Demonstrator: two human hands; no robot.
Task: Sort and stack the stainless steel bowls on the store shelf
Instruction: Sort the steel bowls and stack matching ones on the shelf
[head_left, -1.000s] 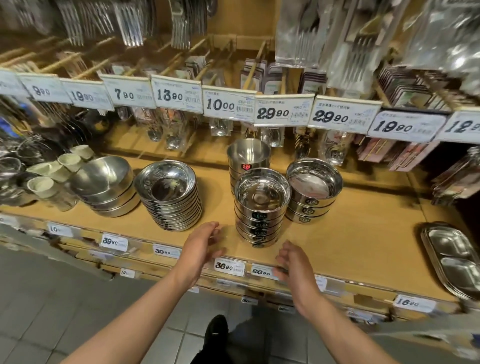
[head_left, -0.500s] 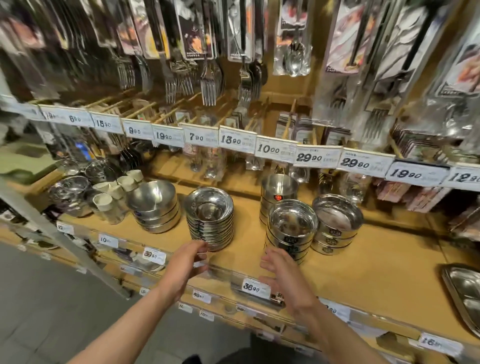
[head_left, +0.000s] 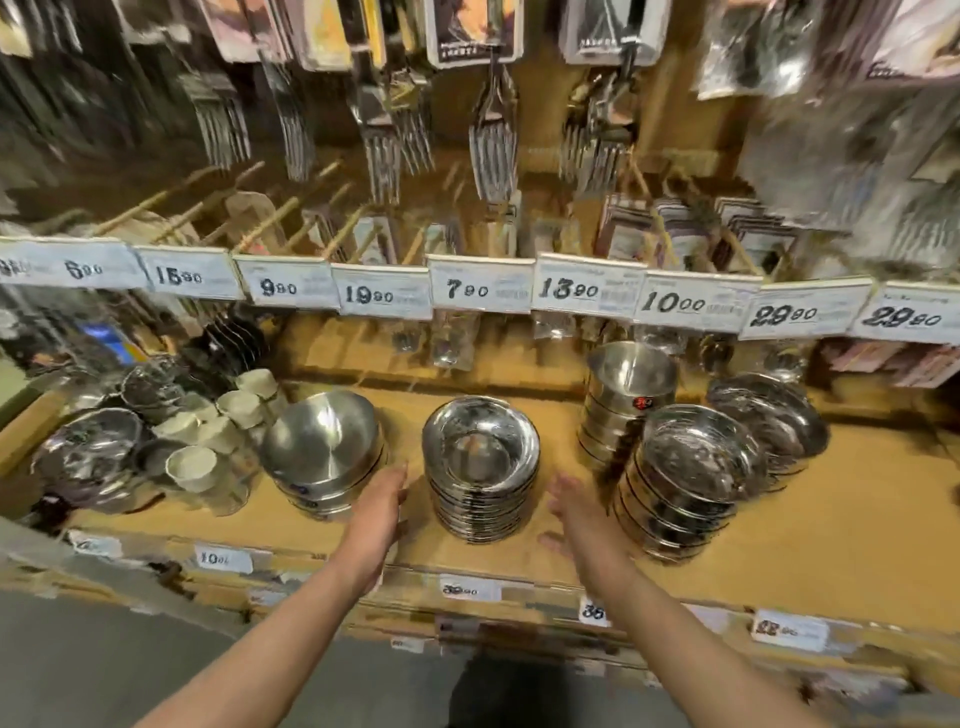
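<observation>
Two open hands flank the shallow bowl stack (head_left: 480, 467).
Left hand (head_left: 379, 512), right hand (head_left: 576, 519) spread wide, empty, not touching; likely framing it for lift.

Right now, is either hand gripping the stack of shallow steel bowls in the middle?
No, the left hand and right hand are open on either side of the stack of shallow steel bowls, not touching it.

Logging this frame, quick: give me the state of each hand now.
Left hand: open, holding nothing, left of the stack of shallow bowls.
Right hand: open, holding nothing, right of that stack.
</observation>
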